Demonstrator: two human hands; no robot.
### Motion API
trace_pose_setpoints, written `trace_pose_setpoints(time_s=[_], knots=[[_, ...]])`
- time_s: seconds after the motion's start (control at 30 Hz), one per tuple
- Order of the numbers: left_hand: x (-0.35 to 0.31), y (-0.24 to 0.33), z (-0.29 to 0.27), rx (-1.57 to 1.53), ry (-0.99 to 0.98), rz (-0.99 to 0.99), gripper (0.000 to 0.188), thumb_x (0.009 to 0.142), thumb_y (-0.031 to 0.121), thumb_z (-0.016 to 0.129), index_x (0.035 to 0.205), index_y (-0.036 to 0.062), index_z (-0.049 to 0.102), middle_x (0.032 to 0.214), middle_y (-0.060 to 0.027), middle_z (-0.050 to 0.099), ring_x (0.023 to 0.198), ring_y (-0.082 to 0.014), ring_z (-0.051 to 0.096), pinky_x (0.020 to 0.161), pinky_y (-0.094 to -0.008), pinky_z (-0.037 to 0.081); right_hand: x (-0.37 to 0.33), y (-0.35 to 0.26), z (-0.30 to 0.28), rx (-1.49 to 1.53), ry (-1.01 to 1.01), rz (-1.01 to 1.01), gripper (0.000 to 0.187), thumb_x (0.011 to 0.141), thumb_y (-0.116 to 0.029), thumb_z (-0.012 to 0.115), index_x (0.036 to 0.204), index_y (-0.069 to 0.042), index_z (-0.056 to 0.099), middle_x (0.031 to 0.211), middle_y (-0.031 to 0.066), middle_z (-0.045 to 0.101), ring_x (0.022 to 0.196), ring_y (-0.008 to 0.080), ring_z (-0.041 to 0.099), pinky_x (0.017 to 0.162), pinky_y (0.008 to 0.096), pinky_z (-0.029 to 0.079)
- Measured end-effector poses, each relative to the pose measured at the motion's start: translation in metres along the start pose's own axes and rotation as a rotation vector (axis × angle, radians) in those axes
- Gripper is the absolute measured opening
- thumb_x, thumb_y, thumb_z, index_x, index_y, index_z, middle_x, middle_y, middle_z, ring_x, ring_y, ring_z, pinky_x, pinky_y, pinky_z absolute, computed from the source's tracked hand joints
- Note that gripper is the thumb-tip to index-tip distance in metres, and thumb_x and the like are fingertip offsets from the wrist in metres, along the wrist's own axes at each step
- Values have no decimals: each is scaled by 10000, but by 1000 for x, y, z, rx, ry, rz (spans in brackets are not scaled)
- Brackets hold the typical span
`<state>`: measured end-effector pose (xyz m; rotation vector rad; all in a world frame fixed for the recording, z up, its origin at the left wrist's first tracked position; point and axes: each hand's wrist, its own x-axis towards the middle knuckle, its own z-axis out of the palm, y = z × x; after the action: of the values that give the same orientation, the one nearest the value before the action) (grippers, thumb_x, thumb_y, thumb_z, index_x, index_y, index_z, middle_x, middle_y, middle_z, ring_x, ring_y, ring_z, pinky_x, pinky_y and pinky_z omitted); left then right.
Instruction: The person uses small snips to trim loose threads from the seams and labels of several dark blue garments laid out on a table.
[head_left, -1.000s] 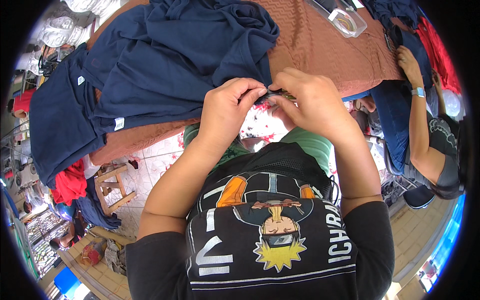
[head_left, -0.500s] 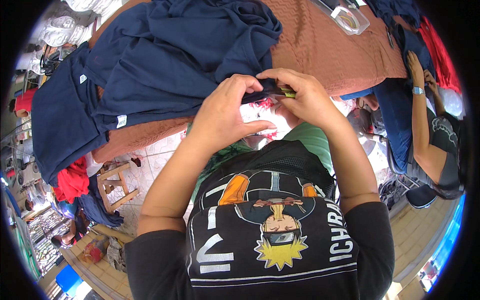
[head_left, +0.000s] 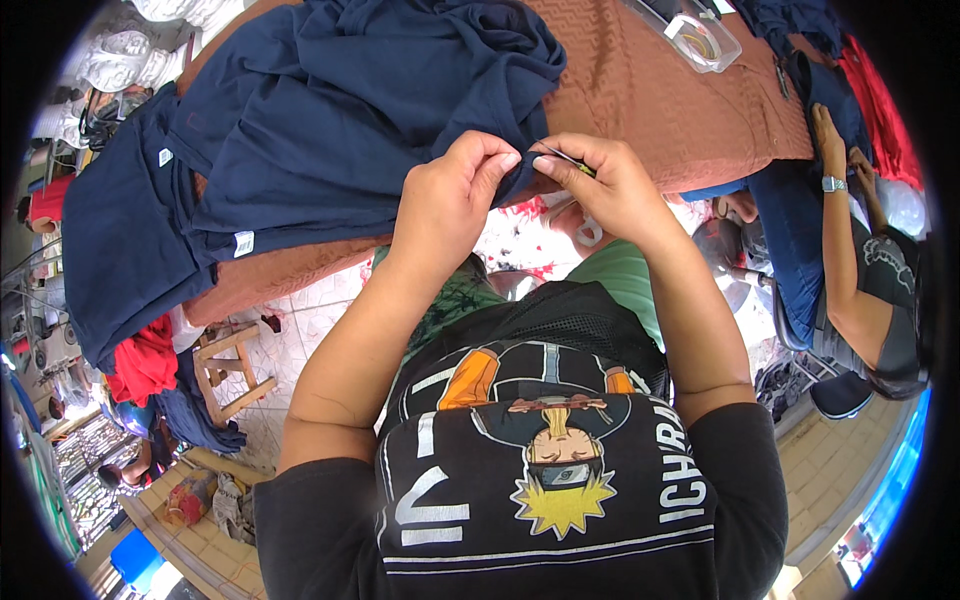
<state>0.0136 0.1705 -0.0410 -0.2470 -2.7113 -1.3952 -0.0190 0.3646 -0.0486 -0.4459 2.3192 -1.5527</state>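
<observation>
Navy blue fabric garments lie heaped on the brown cloth-covered table in front of me. My left hand is closed, its thumb and forefinger pinching the garment's near edge. Close beside it, my right hand is closed too, thumb and forefinger at the same edge. Tucked in the right hand is a small tool with a yellow-green part and a thin dark tip; most of it is hidden by the fingers. A short strip of fabric shows between the two hands.
A clear plastic container sits on the brown table cover. At the right, another person's hand rests on dark fabric. A wooden stool stands on the floor at left, near red cloth.
My left thumb and forefinger, apart before, have closed on the fabric edge. My right thumb has risen to the fabric beside them, and the small tool is now more covered.
</observation>
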Motion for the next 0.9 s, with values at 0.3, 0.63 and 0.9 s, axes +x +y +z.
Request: trace_pose_setpoints(time_s=[0.3, 0.63, 0.9], knots=[[5, 2, -3, -168, -74, -110, 159, 981, 147, 575, 1032, 7, 628, 842, -34, 688, 775, -74, 626, 744, -244, 536, -16, -30, -8, -512, 259, -428, 193, 824, -203, 705, 938, -74, 617, 915, 74, 632, 755, 311, 646, 633, 412, 509], [5, 22, -22, -5, -109, 94, 166, 948, 177, 609, 955, 21, 665, 898, -134, 699, 895, -224, 654, 829, -335, 502, -16, -45, -2, -727, 226, -484, 150, 810, -173, 694, 856, -72, 594, 806, 75, 579, 712, 313, 635, 592, 428, 493], [4, 43, -129, -296, -347, 522, 472, 944, 422, 561, 674, 46, 653, 948, -174, 680, 929, -320, 612, 859, -437, 457, -19, -47, -33, -445, 361, -386, 217, 809, -145, 730, 979, -40, 645, 871, 109, 621, 756, 293, 643, 666, 355, 500]])
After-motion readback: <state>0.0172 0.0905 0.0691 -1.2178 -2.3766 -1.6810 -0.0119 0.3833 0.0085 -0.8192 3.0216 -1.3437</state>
